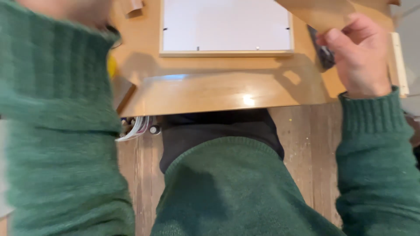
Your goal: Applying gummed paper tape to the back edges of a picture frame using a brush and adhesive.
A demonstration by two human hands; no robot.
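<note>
on the far left our left sleeve (57,118), thick green knit, fills the view from top to bottom, blurred. our left hand (74,9) shows only as a smear of skin at the top edge, so we cannot tell whether its fingers are apart or closed, or what they touch. just right of the sleeve a small yellow thing (112,65) peeks out on the wooden table (218,91), and below the table's near edge a bundle of white cables (138,127) hangs over the plank floor (306,144). in the middle of the table lies 1 picture frame (226,27), pale wood around a white panel, flat, with small clips along its border. a brown cardboard roll (133,6) sits at the top edge, left of the frame. to the right, our right hand (361,54) is clamped on a brown backing board (323,15), thumb on its near face, holding it tilted above the table's right end, just beside the frame. something dark (323,52) lies under the thumb, unclear.
</note>
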